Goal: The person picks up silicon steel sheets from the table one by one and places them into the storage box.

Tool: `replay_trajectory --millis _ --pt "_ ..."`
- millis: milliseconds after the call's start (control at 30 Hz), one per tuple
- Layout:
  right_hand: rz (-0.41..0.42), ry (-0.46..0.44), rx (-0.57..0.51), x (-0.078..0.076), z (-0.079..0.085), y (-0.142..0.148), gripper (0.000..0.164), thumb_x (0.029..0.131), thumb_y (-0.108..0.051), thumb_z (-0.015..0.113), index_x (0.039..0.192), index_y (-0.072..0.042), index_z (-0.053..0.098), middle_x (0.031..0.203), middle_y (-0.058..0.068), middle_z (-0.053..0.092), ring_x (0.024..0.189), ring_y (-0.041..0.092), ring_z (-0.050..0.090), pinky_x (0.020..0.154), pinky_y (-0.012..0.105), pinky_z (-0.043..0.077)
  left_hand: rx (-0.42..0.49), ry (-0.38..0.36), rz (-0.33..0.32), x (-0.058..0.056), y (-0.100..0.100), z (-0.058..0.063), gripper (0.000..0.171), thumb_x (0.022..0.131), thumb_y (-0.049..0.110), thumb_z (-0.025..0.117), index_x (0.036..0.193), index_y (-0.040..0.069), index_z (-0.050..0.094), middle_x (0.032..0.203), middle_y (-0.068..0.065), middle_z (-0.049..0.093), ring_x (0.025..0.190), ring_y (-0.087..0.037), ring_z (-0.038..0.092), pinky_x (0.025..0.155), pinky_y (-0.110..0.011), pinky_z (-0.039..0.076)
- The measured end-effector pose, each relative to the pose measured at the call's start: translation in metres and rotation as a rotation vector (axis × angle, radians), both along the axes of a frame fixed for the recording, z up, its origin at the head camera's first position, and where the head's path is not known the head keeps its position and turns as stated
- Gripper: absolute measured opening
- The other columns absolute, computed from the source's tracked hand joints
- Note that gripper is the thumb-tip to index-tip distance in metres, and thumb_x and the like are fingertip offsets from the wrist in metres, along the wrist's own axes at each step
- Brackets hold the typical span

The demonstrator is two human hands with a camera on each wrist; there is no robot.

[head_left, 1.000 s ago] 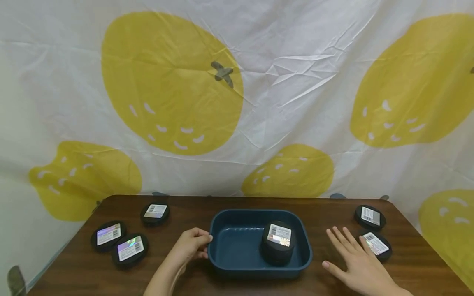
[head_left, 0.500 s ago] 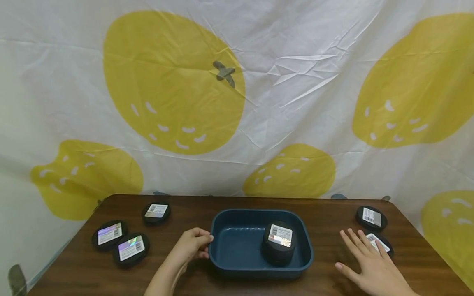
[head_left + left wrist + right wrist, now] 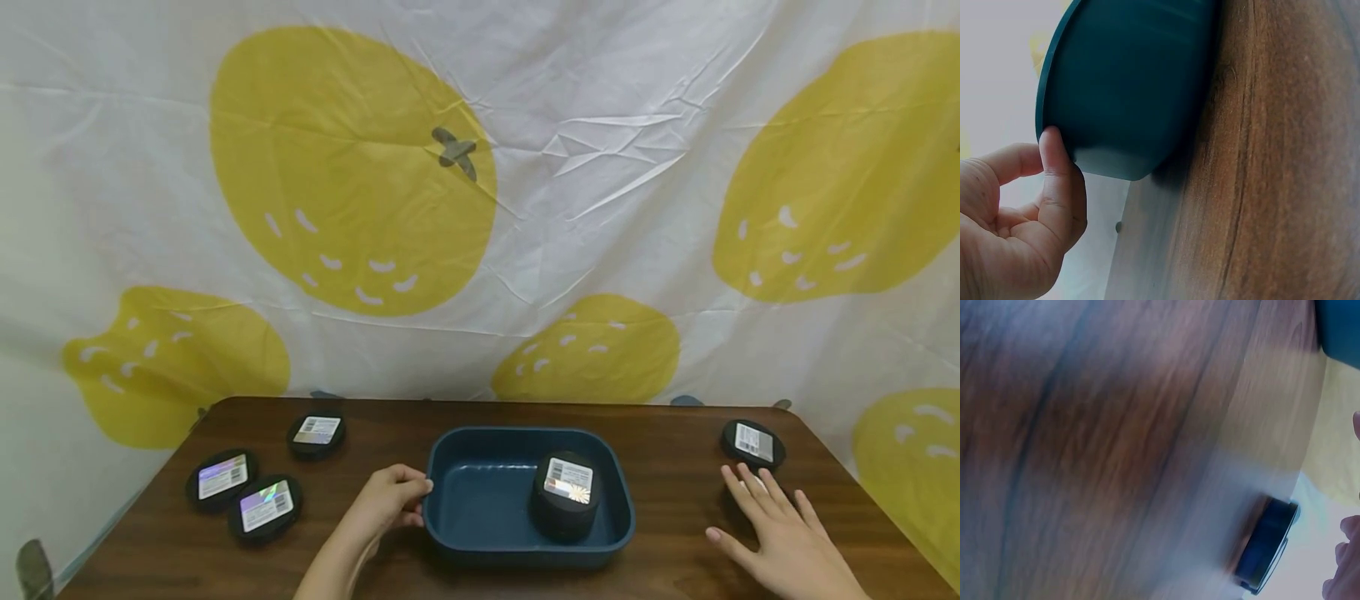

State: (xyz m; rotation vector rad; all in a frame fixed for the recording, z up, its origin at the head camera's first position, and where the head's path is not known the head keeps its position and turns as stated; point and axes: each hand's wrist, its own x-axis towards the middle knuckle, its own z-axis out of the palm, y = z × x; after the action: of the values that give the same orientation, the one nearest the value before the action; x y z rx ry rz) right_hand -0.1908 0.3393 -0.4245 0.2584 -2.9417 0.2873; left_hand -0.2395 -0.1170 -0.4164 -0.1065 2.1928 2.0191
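Observation:
My left hand pinches the left rim of a dark blue rectangular basin; in the left wrist view, thumb and finger grip the rim of the basin. Inside the basin, toward its right end, stands a round black piece, perhaps a stack, with a white label. Over at the right, my right hand is spread with fingers straight, above a labelled black disc that it mostly covers. Another black disc lies just behind it. In the right wrist view a black disc shows near the fingers.
Several things rest on the brown wooden table. At the left lie three labelled black discs: one at the back, a left disc and a front disc. A white cloth with yellow fruit prints hangs behind the table.
My right hand has moved to the right, now covering most of the nearer right-hand disc. The left hand and the basin stay where they were.

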Motion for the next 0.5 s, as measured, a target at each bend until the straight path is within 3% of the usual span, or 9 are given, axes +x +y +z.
replay_trajectory --millis 233,500 --pt "-0.055 -0.054 -0.002 -0.005 -0.002 0.016 0.089 0.087 -0.060 0.049 0.150 -0.009 0.011 0.146 0.029 0.023 0.137 0.045 0.003 0.102 0.063 -0.015 0.008 0.009 -0.007 0.001 0.001 0.000 0.017 0.085 0.004 0.057 0.095 -0.010 0.053 0.070 -0.006 0.050 0.056 -0.013 0.050 0.050 -0.023 0.049" --pt "-0.070 -0.034 0.011 -0.012 -0.005 0.033 0.099 0.084 -0.062 0.053 0.148 -0.001 0.007 0.148 0.030 0.013 0.136 0.047 -0.002 0.100 0.062 -0.020 0.010 0.005 0.001 0.000 0.000 -0.001 0.017 0.085 0.004 0.057 0.095 -0.009 0.053 0.070 -0.006 0.050 0.056 -0.013 0.050 0.050 -0.023 0.049"
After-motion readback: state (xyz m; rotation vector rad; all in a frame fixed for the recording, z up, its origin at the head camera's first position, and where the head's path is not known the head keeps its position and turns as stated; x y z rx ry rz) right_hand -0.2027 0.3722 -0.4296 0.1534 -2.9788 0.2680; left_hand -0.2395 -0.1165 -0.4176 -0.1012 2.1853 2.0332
